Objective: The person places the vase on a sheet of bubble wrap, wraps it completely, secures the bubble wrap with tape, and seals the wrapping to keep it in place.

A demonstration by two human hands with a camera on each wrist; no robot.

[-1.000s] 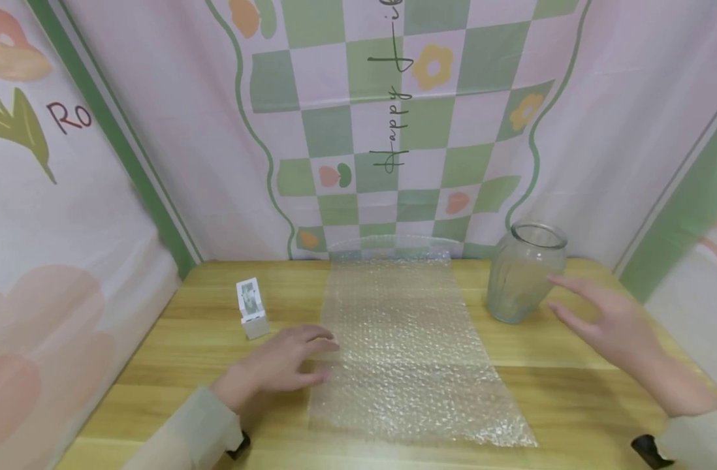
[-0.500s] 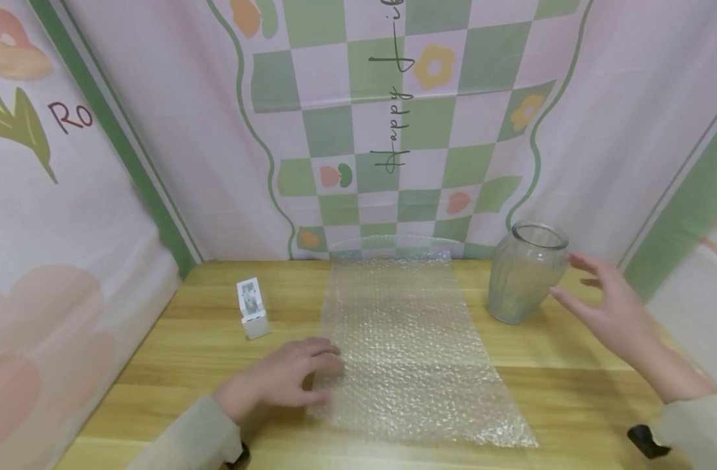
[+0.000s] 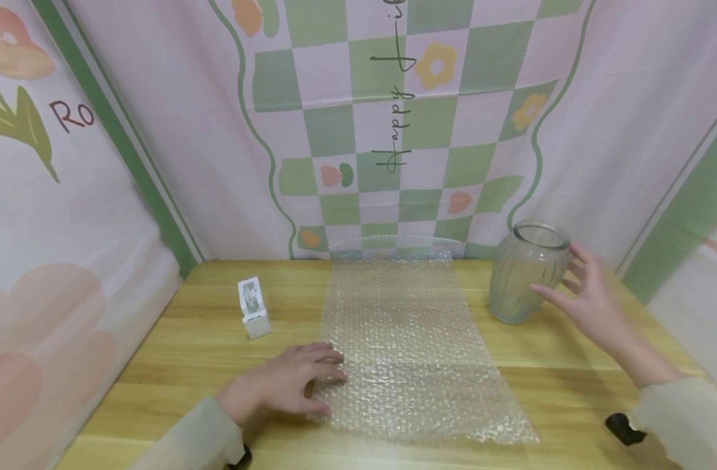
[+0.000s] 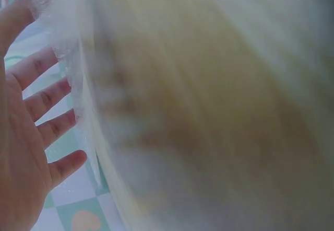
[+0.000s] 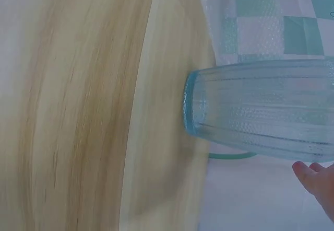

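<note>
A clear ribbed glass jar (image 3: 520, 281) stands upright at the back right of the table. My right hand (image 3: 590, 300) is at its right side, thumb in front and fingers by the shoulder below the rim. In the right wrist view the visible fingertips (image 5: 305, 171) are close beside the jar's wall; firm contact cannot be made out. A sheet of bubble wrap (image 3: 405, 346) lies flat down the middle of the table. My left hand (image 3: 288, 382) is at its left edge, fingers spread and slightly bent, fingertips over the wrap. The left wrist view is mostly blurred.
A small white box-like item (image 3: 254, 316) with a grey picture stands at the left of the wooden table (image 3: 176, 352). The wrap's far end curls up against the checked curtain (image 3: 376, 130) behind. More patterned cloth hangs at both sides.
My right hand has moved in to the jar, its thumb now in front of the glass. My left hand has shifted slightly nearer along the wrap's left edge. The jar has not moved.
</note>
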